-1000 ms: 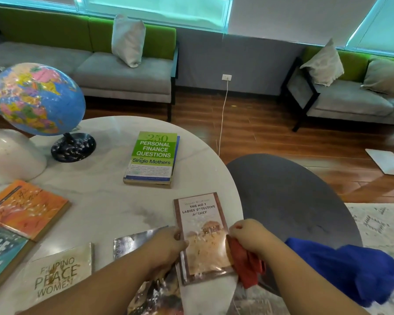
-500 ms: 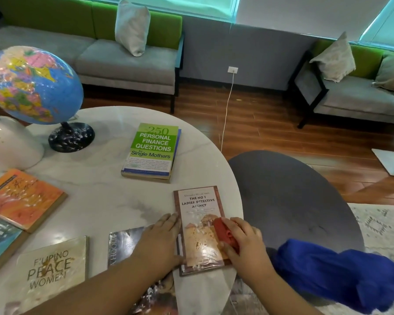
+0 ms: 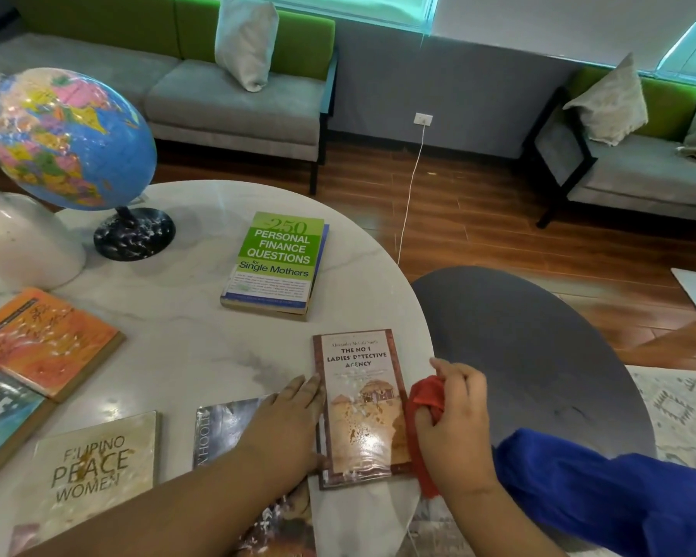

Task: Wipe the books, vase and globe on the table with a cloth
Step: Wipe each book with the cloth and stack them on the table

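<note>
A brown paperback, "The No 1 Ladies Detective Agency" (image 3: 360, 400), lies near the front right edge of the round white marble table (image 3: 185, 339). My left hand (image 3: 286, 424) lies flat against the book's left edge, fingers straight. My right hand (image 3: 455, 420) grips a bunched red cloth (image 3: 424, 400) at the book's right edge. A green finance book (image 3: 276, 261) lies in the table's middle. The globe (image 3: 63, 138) and a white vase (image 3: 17, 239) stand at the far left. An orange book (image 3: 45, 339), a teal book (image 3: 1, 424), "Filipino Peace Women" (image 3: 93, 464) and a grey book (image 3: 226, 428) lie at the front left.
A lower dark grey round table (image 3: 539, 355) adjoins the white one on the right. Grey and green sofas (image 3: 234, 94) with cushions line the far wall. A white cable (image 3: 410, 186) hangs from a wall socket. A patterned rug (image 3: 684, 416) covers the floor at right.
My right hand with the red cloth moved up onto the book's cover, then back off to its right edge. My left hand flattened out beside the book. The view has shifted slightly.
</note>
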A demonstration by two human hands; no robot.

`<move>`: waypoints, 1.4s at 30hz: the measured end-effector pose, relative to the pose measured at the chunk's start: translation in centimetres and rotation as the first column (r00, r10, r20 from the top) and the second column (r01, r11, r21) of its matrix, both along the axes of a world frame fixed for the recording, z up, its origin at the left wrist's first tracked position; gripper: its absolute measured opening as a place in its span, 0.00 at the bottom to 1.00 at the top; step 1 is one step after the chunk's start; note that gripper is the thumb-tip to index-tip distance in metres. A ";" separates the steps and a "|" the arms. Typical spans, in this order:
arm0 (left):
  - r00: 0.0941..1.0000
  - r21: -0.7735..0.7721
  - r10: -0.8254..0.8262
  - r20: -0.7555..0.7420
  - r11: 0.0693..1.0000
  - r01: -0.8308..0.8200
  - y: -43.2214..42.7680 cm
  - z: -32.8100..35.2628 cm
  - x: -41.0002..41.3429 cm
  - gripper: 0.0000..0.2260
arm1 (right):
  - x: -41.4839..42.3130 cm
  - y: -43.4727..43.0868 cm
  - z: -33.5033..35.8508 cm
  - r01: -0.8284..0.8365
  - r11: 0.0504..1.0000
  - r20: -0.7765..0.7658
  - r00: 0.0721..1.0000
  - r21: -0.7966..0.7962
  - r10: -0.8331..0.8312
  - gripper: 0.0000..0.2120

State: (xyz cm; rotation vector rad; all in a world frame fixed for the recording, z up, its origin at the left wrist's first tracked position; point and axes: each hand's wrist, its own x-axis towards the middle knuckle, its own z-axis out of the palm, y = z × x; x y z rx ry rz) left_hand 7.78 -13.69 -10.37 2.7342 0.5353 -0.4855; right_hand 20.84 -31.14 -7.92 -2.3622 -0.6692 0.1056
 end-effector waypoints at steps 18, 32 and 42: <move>0.999 0.003 -0.035 -0.012 0.999 0.035 0.4 -0.2 -0.1 0.45 | 0.1 -0.4 -2.2 -0.005 1.000 -0.157 0.988 0.009 0.006 0.21; 0.999 -0.011 -0.032 -0.039 0.999 0.032 0.4 -0.4 0.0 0.45 | -1.4 -0.3 -3.5 -0.371 0.912 -0.057 0.928 -0.176 0.367 0.19; 0.999 0.010 -0.015 -0.043 1.000 0.015 0.2 0.3 0.0 0.44 | 1.1 0.0 -2.9 -0.442 0.864 -0.053 0.895 -0.240 0.443 0.13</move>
